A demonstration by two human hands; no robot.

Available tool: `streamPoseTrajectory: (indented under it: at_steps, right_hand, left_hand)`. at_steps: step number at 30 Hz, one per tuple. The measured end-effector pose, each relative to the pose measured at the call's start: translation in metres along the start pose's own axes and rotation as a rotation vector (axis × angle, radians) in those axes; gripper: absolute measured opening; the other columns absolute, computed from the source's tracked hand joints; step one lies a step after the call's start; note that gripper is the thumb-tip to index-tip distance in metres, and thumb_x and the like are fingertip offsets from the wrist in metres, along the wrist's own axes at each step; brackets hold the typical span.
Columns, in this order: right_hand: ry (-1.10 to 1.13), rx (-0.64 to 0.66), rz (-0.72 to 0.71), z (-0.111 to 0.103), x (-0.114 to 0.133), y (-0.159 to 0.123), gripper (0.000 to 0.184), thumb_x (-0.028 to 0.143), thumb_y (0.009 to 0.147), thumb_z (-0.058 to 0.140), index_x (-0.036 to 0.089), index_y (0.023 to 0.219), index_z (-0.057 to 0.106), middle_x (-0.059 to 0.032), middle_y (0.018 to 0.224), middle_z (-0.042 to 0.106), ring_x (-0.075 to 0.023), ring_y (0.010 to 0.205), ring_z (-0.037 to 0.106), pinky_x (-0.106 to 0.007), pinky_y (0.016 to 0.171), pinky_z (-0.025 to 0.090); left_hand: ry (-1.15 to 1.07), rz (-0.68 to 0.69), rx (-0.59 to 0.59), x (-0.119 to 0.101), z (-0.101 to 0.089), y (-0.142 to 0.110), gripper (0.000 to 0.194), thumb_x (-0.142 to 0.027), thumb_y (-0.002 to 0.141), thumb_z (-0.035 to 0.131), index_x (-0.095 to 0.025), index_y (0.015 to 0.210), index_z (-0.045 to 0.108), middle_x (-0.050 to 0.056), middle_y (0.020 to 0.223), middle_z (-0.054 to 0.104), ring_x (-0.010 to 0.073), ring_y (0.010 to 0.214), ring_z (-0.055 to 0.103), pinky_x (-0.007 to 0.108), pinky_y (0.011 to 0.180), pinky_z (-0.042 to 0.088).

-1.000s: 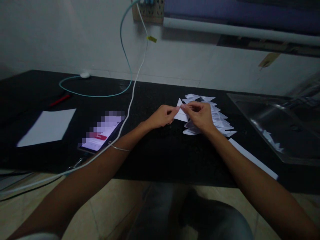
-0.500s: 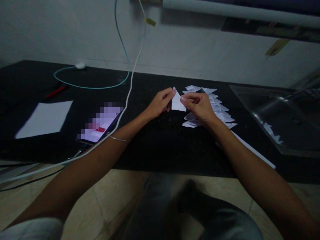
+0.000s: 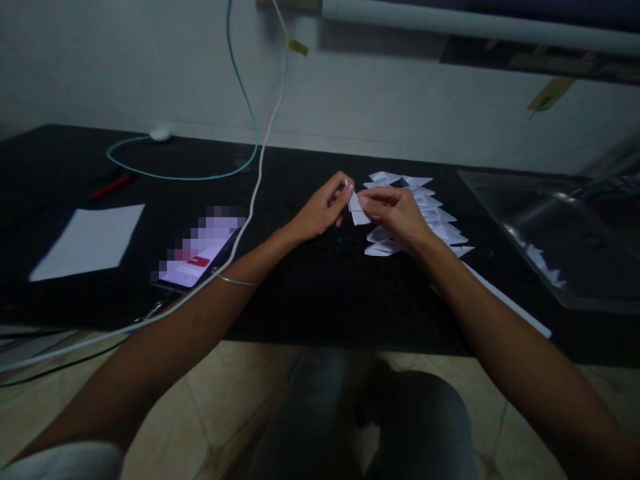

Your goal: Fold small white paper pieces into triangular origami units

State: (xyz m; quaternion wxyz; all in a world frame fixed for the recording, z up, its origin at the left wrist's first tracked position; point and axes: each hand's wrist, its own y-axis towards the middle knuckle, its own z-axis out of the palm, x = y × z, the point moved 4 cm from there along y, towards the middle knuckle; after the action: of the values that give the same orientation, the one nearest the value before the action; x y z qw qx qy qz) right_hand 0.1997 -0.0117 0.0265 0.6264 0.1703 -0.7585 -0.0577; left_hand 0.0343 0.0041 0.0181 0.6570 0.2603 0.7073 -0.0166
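A small piece of folded white paper (image 3: 358, 212) is held up between my two hands, above the dark countertop (image 3: 310, 287). On its left side, my left hand (image 3: 327, 205) pinches the edge near the top corner. From the right, my right hand (image 3: 397, 208) grips it between thumb and fingers. Directly beyond and beside my right hand lie several folded white paper pieces (image 3: 445, 232) in overlapping rows, partly covered by that hand. Under my right forearm, a stack or sheet of white paper (image 3: 507, 300) shows only its edge.
At the left lie a white sheet (image 3: 90, 241), a lit phone (image 3: 203, 257) and a red pen-like object (image 3: 111, 187). A white cable (image 3: 257, 193) hangs across my left forearm; a teal cable (image 3: 175, 178) loops behind. A metal sink (image 3: 565, 233) is at the right, with paper scraps or a reflection by its edge.
The paper in my hands looks narrower, with a flap now folded over and less of its face showing. My left fingers have moved slightly toward my right hand.
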Motion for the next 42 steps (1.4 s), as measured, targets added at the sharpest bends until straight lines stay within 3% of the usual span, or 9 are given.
streamPoseTrajectory:
  at_steps: [5,12,21,23,27,30,33,38,42]
  right_hand:
    - [-0.015,-0.026,-0.014,-0.002,-0.004,0.001,0.024,0.043,0.078,0.080,0.020,0.086,0.079,-0.0050,0.080,0.074,-0.0174,0.072,0.066,-0.034,0.064,0.055]
    - [-0.035,0.004,-0.002,-0.001,-0.005,0.001,0.026,0.042,0.078,0.081,0.019,0.090,0.079,-0.0060,0.084,0.075,-0.0182,0.073,0.067,-0.034,0.066,0.056]
    - [-0.088,-0.065,-0.032,-0.003,0.002,0.002,0.016,0.031,0.076,0.081,0.020,0.080,0.071,-0.0046,0.082,0.072,-0.0191,0.077,0.068,-0.036,0.071,0.057]
    - [-0.106,-0.085,-0.044,-0.004,0.002,0.002,0.016,0.031,0.075,0.080,0.020,0.081,0.070,-0.0044,0.082,0.072,-0.0200,0.079,0.068,-0.037,0.072,0.058]
    - [-0.150,-0.103,-0.102,-0.004,0.001,0.002,0.015,0.030,0.076,0.078,0.021,0.084,0.070,-0.0051,0.087,0.074,-0.0223,0.082,0.069,-0.040,0.073,0.060]
    - [-0.208,-0.104,-0.164,-0.005,-0.003,0.003,0.017,0.034,0.081,0.075,0.021,0.091,0.071,-0.0064,0.094,0.075,-0.0236,0.086,0.071,-0.043,0.076,0.062]
    - [-0.252,-0.153,-0.211,-0.009,-0.009,0.007,0.027,0.041,0.087,0.070,0.023,0.107,0.070,-0.0087,0.108,0.075,-0.0257,0.099,0.072,-0.045,0.084,0.062]
    - [-0.337,-0.170,-0.221,-0.008,-0.017,0.008,0.052,0.055,0.093,0.061,0.025,0.136,0.061,-0.0125,0.135,0.068,-0.0311,0.118,0.068,-0.055,0.099,0.058]
    - [-0.490,-0.061,-0.219,0.005,-0.016,0.000,0.062,0.060,0.095,0.055,0.026,0.147,0.054,-0.0119,0.148,0.060,-0.0347,0.133,0.059,-0.061,0.110,0.049]
  left_hand:
    - [0.185,0.114,-0.084,-0.009,-0.005,-0.001,0.023,-0.041,0.096,0.065,-0.019,0.091,0.061,0.001,0.075,0.056,0.0119,0.068,0.053,0.024,0.062,0.038]
    - [0.427,0.292,-0.114,-0.002,-0.008,0.005,0.032,-0.049,0.098,0.058,-0.020,0.085,0.059,-0.001,0.069,0.056,0.0127,0.065,0.052,0.026,0.061,0.038]
    - [0.473,0.320,-0.117,0.001,-0.009,0.005,0.037,-0.050,0.097,0.059,-0.019,0.077,0.056,-0.002,0.065,0.054,0.0107,0.061,0.050,0.024,0.056,0.037]
    - [0.432,0.304,-0.043,0.002,-0.006,0.006,0.040,-0.050,0.098,0.056,-0.018,0.075,0.058,-0.001,0.065,0.056,0.0107,0.061,0.052,0.024,0.056,0.037]
    - [0.278,0.191,0.246,-0.001,0.006,0.000,0.048,-0.053,0.102,0.046,-0.017,0.075,0.061,-0.001,0.061,0.057,0.0094,0.054,0.051,0.023,0.052,0.037]
    - [0.217,0.130,0.317,-0.005,0.009,-0.004,0.050,-0.055,0.102,0.046,-0.017,0.071,0.059,-0.002,0.054,0.052,0.0085,0.047,0.049,0.022,0.048,0.036]
    - [0.220,0.138,0.244,-0.004,0.007,-0.002,0.047,-0.054,0.100,0.051,-0.017,0.072,0.060,-0.002,0.055,0.054,0.0085,0.047,0.050,0.021,0.048,0.036]
    - [0.300,0.158,-0.066,0.000,-0.007,0.004,0.047,-0.055,0.101,0.050,-0.017,0.077,0.065,0.001,0.060,0.060,0.0097,0.049,0.053,0.021,0.045,0.034]
    - [0.327,0.077,-0.067,0.005,-0.008,0.004,0.044,-0.051,0.100,0.053,-0.017,0.077,0.067,0.001,0.059,0.061,0.0082,0.044,0.051,0.021,0.042,0.032]
